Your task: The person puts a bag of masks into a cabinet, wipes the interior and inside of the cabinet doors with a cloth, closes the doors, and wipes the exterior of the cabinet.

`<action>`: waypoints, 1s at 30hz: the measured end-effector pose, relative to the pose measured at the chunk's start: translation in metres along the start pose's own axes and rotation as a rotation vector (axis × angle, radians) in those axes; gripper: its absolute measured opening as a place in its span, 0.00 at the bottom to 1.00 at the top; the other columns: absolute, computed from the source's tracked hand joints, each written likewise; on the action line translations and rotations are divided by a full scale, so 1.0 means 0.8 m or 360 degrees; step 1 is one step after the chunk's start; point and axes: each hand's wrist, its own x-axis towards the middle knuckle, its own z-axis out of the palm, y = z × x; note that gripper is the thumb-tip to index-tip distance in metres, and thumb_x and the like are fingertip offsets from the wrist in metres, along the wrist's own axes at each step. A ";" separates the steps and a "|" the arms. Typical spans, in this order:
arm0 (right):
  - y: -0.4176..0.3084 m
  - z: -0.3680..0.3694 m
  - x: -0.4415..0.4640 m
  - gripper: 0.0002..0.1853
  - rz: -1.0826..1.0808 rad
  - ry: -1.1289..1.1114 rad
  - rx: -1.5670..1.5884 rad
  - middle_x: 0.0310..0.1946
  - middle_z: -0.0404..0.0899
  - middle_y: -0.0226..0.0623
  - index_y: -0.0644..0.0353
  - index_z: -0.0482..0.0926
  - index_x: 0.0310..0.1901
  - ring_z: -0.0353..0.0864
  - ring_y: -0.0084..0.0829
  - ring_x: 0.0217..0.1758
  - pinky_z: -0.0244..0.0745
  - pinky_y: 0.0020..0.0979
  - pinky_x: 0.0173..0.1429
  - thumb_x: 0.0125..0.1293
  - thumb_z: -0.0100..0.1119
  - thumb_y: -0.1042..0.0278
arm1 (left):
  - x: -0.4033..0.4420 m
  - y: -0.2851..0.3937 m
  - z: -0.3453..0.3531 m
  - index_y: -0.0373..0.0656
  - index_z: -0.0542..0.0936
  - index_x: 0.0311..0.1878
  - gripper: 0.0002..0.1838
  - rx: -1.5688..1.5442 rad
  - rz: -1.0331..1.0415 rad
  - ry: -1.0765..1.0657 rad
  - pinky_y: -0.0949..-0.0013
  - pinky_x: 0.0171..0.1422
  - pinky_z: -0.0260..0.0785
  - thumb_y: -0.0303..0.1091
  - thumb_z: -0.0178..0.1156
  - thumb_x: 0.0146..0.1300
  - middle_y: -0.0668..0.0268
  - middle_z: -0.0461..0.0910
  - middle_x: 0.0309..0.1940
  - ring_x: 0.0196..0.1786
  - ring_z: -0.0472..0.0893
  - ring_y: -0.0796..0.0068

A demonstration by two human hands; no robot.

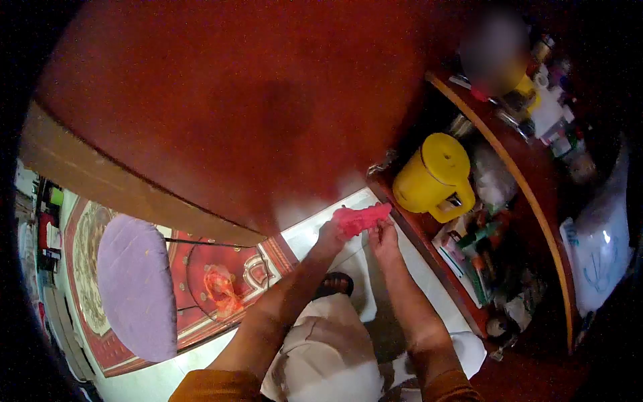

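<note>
Where the two bare forearms stretch forward from brown-orange sleeves [218, 386], they converge over pale trousers [328, 342], the left slanting up to the right, the right leaning up to the left. The left hand [328, 238] has its fingers closed on the left end of a crumpled pink-red cloth [360, 220], though the fingertips are hard to make out. The right hand [384, 238] pinches the cloth's other end from below, thumb and fingers nearly together. The cloth spans the hands, held above the pale floor tiles and beyond a dark sandal [335, 285]. Just right of it, a yellow lidded jug [429, 177] stands on a cluttered wooden shelf. Farther left, a purple quilted seat [137, 288] sits above a red patterned rug [191, 264].
</note>
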 end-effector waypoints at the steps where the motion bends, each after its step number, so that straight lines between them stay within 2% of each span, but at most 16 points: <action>1: 0.001 -0.003 0.008 0.16 0.0027 -0.0099 0.0010 0.40 0.80 0.24 0.48 0.77 0.53 0.78 0.24 0.37 0.76 0.23 0.44 0.67 0.48 0.75 | 0.006 -0.011 -0.006 0.35 0.69 0.64 0.24 -0.0173 -0.0075 0.0096 0.66 0.53 0.75 0.41 0.51 0.72 0.56 0.79 0.51 0.51 0.81 0.65; 3: 0.004 0.009 0.016 0.16 -0.0026 0.0119 0.0024 0.40 0.80 0.24 0.48 0.76 0.53 0.77 0.23 0.37 0.76 0.22 0.44 0.67 0.49 0.76 | 0.019 -0.027 -0.013 0.35 0.69 0.64 0.24 -0.0663 -0.0398 0.0407 0.64 0.53 0.75 0.42 0.52 0.72 0.54 0.79 0.53 0.52 0.81 0.62; 4: 0.003 0.013 0.021 0.16 -0.0059 0.0228 0.0032 0.40 0.79 0.24 0.49 0.76 0.53 0.76 0.23 0.37 0.76 0.22 0.43 0.68 0.49 0.77 | 0.021 -0.016 -0.005 0.35 0.69 0.63 0.23 -0.0601 -0.0222 0.0373 0.63 0.53 0.75 0.41 0.51 0.72 0.54 0.79 0.53 0.53 0.81 0.61; 6: 0.009 0.011 0.043 0.16 -0.0135 0.0133 -0.0012 0.42 0.79 0.25 0.50 0.76 0.53 0.78 0.24 0.40 0.76 0.24 0.45 0.67 0.48 0.77 | 0.020 0.002 0.009 0.35 0.70 0.62 0.21 -0.0472 0.0124 0.0294 0.61 0.53 0.76 0.40 0.50 0.72 0.53 0.79 0.54 0.53 0.81 0.58; 7: 0.012 0.011 0.055 0.16 -0.0173 0.0083 -0.0032 0.43 0.79 0.25 0.51 0.75 0.53 0.78 0.24 0.42 0.77 0.25 0.46 0.67 0.48 0.77 | 0.024 0.005 -0.005 0.37 0.72 0.59 0.20 -0.0750 -0.0129 0.0420 0.58 0.54 0.76 0.39 0.53 0.70 0.54 0.79 0.53 0.52 0.81 0.57; 9: 0.015 0.027 0.065 0.16 -0.0052 -0.0132 -0.0029 0.45 0.79 0.26 0.51 0.74 0.54 0.78 0.25 0.42 0.77 0.27 0.47 0.66 0.48 0.77 | 0.022 -0.002 -0.039 0.38 0.75 0.55 0.16 -0.0830 -0.0054 0.0062 0.54 0.61 0.74 0.36 0.52 0.69 0.54 0.79 0.52 0.53 0.80 0.59; 10: 0.018 0.033 0.069 0.16 0.0007 -0.0241 -0.0024 0.46 0.79 0.27 0.52 0.74 0.54 0.79 0.25 0.43 0.77 0.28 0.48 0.66 0.48 0.76 | 0.013 0.001 -0.043 0.38 0.76 0.54 0.15 -0.0827 -0.0079 0.0176 0.54 0.61 0.74 0.36 0.52 0.69 0.55 0.79 0.52 0.54 0.80 0.61; 12: 0.047 0.007 0.113 0.18 -0.0350 -0.0555 -0.0725 0.48 0.78 0.29 0.52 0.73 0.56 0.79 0.28 0.44 0.78 0.30 0.49 0.65 0.48 0.76 | -0.005 0.006 -0.051 0.39 0.78 0.51 0.14 -0.0817 -0.0128 0.0405 0.54 0.63 0.74 0.35 0.51 0.69 0.58 0.80 0.51 0.54 0.80 0.64; 14: 0.064 0.007 0.108 0.19 -0.0267 -0.0623 -0.0862 0.49 0.78 0.31 0.52 0.72 0.58 0.79 0.31 0.46 0.78 0.33 0.52 0.65 0.48 0.75 | -0.026 0.021 -0.045 0.39 0.78 0.52 0.15 -0.0600 -0.0185 0.0828 0.56 0.62 0.74 0.37 0.51 0.69 0.58 0.80 0.51 0.54 0.79 0.64; 17: 0.087 0.033 0.068 0.20 0.0296 -0.0393 -0.0432 0.49 0.78 0.34 0.52 0.72 0.59 0.79 0.35 0.49 0.77 0.36 0.55 0.65 0.50 0.72 | -0.047 0.046 -0.051 0.41 0.78 0.49 0.12 -0.0695 -0.0346 0.1245 0.62 0.52 0.77 0.30 0.57 0.62 0.63 0.81 0.44 0.46 0.82 0.65; 19: 0.133 0.014 0.078 0.18 0.0393 -0.0468 -0.0325 0.48 0.78 0.34 0.53 0.73 0.56 0.80 0.35 0.49 0.77 0.37 0.55 0.63 0.53 0.72 | -0.087 0.037 -0.105 0.40 0.78 0.47 0.10 -0.0855 -0.0119 0.0937 0.63 0.51 0.77 0.29 0.54 0.64 0.63 0.82 0.41 0.44 0.81 0.66; 22: 0.228 0.000 0.074 0.16 0.0470 -0.0712 -0.0076 0.46 0.79 0.34 0.55 0.77 0.51 0.81 0.35 0.47 0.77 0.38 0.54 0.60 0.58 0.72 | -0.115 0.058 -0.096 0.39 0.76 0.47 0.11 0.0189 0.0039 0.1223 0.66 0.41 0.77 0.30 0.47 0.68 0.64 0.80 0.33 0.33 0.79 0.72; 23: 0.285 -0.045 0.095 0.14 0.0478 -0.0699 -0.0081 0.45 0.80 0.36 0.55 0.79 0.49 0.81 0.37 0.48 0.76 0.38 0.54 0.59 0.59 0.73 | -0.135 0.079 -0.099 0.39 0.76 0.48 0.12 -0.0093 -0.0052 0.1228 0.66 0.41 0.77 0.30 0.46 0.68 0.63 0.80 0.33 0.34 0.79 0.71; 27: 0.315 -0.013 0.045 0.07 -0.0959 -0.1285 -0.1746 0.40 0.83 0.47 0.61 0.84 0.36 0.81 0.44 0.49 0.76 0.41 0.51 0.55 0.62 0.77 | -0.191 0.111 -0.112 0.38 0.77 0.50 0.13 0.0201 0.0046 0.1191 0.64 0.49 0.76 0.29 0.49 0.66 0.63 0.80 0.41 0.42 0.80 0.69; 29: 0.318 -0.003 0.024 0.12 -0.1120 -0.1507 -0.2268 0.44 0.82 0.45 0.61 0.82 0.43 0.81 0.42 0.50 0.78 0.39 0.52 0.56 0.61 0.79 | -0.217 0.126 -0.116 0.38 0.78 0.52 0.14 0.0671 0.0190 0.1065 0.64 0.53 0.75 0.28 0.51 0.65 0.62 0.81 0.44 0.47 0.80 0.67; 30: 0.340 -0.005 0.025 0.15 -0.0911 -0.1503 -0.1967 0.46 0.81 0.45 0.61 0.80 0.47 0.81 0.41 0.50 0.78 0.38 0.53 0.57 0.60 0.79 | -0.228 0.133 -0.117 0.38 0.78 0.52 0.14 0.0894 0.0283 0.1010 0.63 0.55 0.75 0.28 0.52 0.65 0.62 0.81 0.46 0.49 0.80 0.67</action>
